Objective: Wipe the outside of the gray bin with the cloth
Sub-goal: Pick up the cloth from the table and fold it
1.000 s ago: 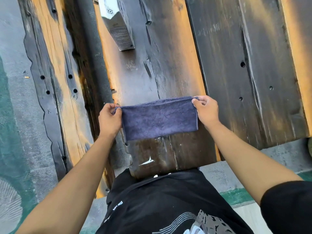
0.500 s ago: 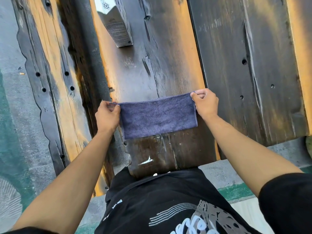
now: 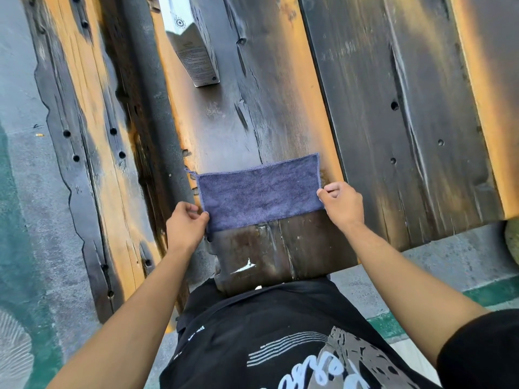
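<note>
A folded blue-purple cloth (image 3: 259, 192) lies flat on the dark wooden table plank (image 3: 252, 113) in front of me. My left hand (image 3: 184, 227) pinches its near left corner. My right hand (image 3: 341, 204) pinches its near right corner. The far edge of the cloth rests on the wood. No gray bin shows in this view.
A white carton with printed text (image 3: 193, 43) stands on the same plank farther back. A second wide plank (image 3: 393, 108) lies to the right, a bench plank with holes (image 3: 92, 141) to the left. Concrete ground with green paint (image 3: 19, 220) surrounds them.
The cloth was held up stretched by its top corners; now it lies spread flat on the plank, and both hands have shifted to its near corners.
</note>
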